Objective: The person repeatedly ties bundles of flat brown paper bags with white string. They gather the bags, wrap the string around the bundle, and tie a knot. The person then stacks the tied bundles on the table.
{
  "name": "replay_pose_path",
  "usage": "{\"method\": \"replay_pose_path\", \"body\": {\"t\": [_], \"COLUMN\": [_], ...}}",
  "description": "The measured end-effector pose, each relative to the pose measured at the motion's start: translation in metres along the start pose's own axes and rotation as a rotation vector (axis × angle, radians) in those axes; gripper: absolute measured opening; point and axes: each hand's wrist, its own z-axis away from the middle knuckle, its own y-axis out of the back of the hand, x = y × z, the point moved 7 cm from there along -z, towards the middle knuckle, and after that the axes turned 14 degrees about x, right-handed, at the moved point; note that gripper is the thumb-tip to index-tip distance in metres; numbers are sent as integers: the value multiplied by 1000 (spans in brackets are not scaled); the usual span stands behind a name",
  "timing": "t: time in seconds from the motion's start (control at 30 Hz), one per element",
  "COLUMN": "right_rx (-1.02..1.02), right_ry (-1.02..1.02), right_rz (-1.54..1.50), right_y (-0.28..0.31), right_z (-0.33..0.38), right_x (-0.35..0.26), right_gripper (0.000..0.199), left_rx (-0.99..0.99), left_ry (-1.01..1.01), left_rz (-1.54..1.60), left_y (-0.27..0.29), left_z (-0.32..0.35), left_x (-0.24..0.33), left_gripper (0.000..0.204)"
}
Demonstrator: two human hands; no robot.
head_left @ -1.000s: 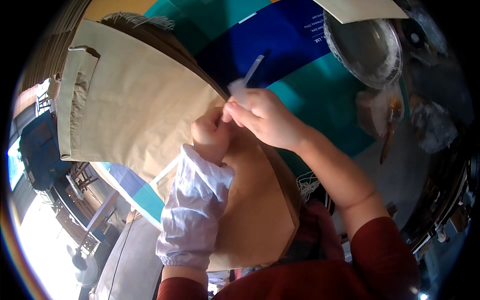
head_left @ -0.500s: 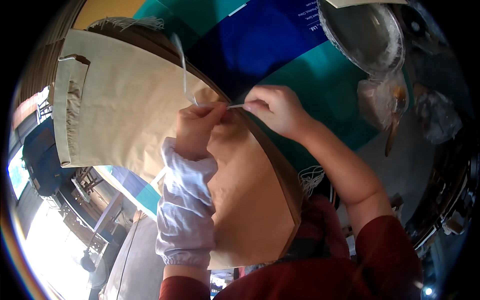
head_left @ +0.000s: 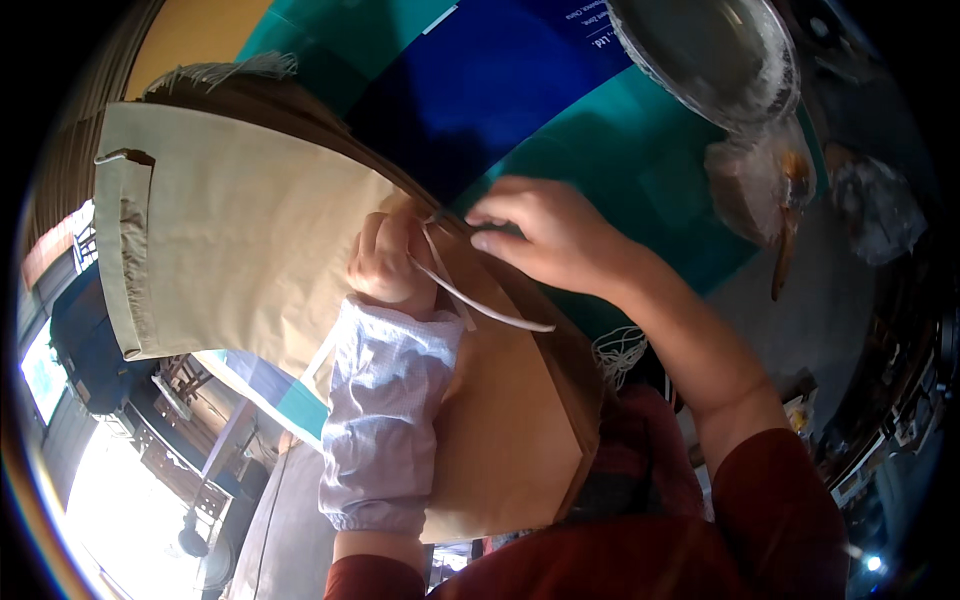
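Observation:
A stack of brown kraft paper bags (head_left: pixel 240 200) lies slantwise in front of me, its layered edges showing along the right side. My left hand (head_left: pixel 388 258), in a pale sleeve cover, is closed on a thin white strip (head_left: pixel 485 310) at the middle of the stack. The strip's loose end hangs down to the right over the top bag. Just right of it, above the stack's edge, is my right hand (head_left: pixel 545 228), with thumb and fingers apart and nothing visible between them. Fingertips of the left hand are partly hidden.
Beneath the stack is a blue and green printed sheet (head_left: pixel 440 110). At the upper right are a large crusted bowl (head_left: pixel 705 60) and a wooden-handled brush (head_left: pixel 785 240) in clear plastic. White string bundles (head_left: pixel 622 355) poke out by the stack's edges.
The white strip's end, which stood up beyond my left hand, now hangs down to the right. My left hand has turned and lowered; my right hand has let go of the strip.

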Motion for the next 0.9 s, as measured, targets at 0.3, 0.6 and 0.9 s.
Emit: {"method": "replay_pose_path", "body": {"t": [0.3, 0.6, 0.9], "right_rx": [20, 196, 226], "right_ry": [176, 455, 560], "right_rz": [-99, 158, 282], "right_y": [-50, -53, -58], "right_z": [-39, -26, -27], "right_x": [6, -7, 2], "right_gripper": [5, 11, 14], "left_rx": [126, 85, -307], "left_ry": [22, -33, -401], "left_rz": [-16, 139, -274], "left_y": [-2, -1, 20], "left_z": [14, 1, 41], "left_x": [-12, -10, 4], "left_gripper": [9, 6, 13]}}
